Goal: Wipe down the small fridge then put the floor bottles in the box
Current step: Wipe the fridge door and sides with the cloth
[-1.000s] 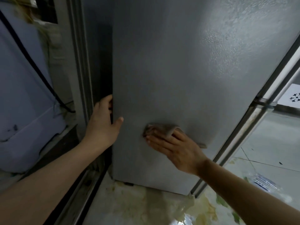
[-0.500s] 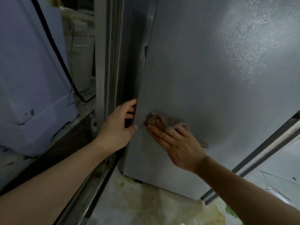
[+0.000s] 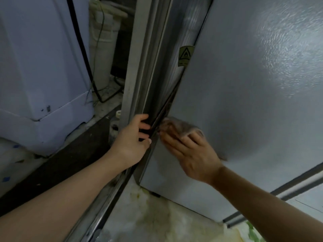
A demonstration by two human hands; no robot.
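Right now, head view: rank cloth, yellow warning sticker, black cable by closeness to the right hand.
1. The cloth, pressed under the right hand fingers against the fridge side.
2. The yellow warning sticker, up on the fridge's rear edge.
3. The black cable, far left, running down past the white appliance.

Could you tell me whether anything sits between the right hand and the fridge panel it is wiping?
Only the cloth, as intended: the right hand presses it flat against the fridge side near the rear edge. The left hand grips that edge just beside the cloth, so it could block a stroke further left.
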